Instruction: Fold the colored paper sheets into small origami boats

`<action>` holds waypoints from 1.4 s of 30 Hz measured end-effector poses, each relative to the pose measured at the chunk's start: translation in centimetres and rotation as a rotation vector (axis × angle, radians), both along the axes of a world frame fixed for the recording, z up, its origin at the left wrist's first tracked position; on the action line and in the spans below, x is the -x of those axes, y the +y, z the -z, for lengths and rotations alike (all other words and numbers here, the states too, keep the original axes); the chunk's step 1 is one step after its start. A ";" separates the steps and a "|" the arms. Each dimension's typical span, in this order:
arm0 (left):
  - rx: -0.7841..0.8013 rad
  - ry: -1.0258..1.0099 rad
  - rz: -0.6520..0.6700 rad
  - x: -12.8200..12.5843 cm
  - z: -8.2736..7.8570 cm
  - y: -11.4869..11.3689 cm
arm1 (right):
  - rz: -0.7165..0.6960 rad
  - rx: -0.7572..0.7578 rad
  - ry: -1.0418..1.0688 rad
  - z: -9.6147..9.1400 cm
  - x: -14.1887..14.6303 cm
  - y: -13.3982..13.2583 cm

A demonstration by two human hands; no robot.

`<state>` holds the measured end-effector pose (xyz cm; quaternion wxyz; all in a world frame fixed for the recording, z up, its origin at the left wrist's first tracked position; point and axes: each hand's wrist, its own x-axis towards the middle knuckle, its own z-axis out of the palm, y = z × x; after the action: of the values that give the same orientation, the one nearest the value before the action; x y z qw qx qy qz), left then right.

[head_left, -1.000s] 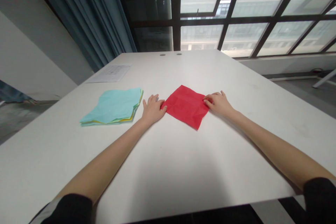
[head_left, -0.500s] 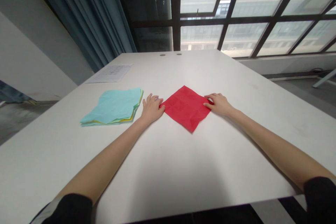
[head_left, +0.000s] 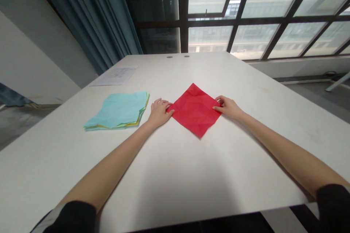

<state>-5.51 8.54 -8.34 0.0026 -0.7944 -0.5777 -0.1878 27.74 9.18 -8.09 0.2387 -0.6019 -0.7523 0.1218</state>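
A square red sheet, thin and slightly creased, has its corners pointing toward and away from me on the white table. My left hand pinches its left corner between thumb and fingers. The right corner is gripped by my right hand, thumb on top and fingertips behind the edge. The far part of the sheet seems slightly raised; its near corner rests on the table. Left of my left hand lies a stack of coloured sheets, light blue on top with yellow and green edges showing.
A printed white paper lies on the far left of the white table. Two round grey discs sit near the table's far edge. Beyond stand a blue curtain and dark-framed windows.
The red sheet's far corner has moved up and away from me, and the sheet looks flatter and more stretched. My left hand has shifted slightly right; my right hand's fingers have closed on the corner.
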 end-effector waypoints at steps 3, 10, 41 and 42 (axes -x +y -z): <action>0.017 -0.091 0.006 0.0 -0.3 0.2 | -0.004 0.015 0.035 0.0 -0.1 0.0; 0.079 -0.225 0.000 0.0 -0.9 0.2 | -0.043 -0.001 0.073 0.3 -0.4 0.3; 0.027 -0.051 0.103 -3.0 -2.0 -1.6 | -0.228 -0.112 -0.214 -1.6 2.6 -1.0; 0.051 -0.045 0.139 -3.5 -2.1 -1.8 | -0.265 -0.111 -0.203 -1.6 3.2 -1.1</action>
<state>-2.00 6.72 -6.27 -0.0437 -0.8280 -0.5256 -0.1903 24.54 8.05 -6.48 0.1761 -0.4925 -0.8509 0.0492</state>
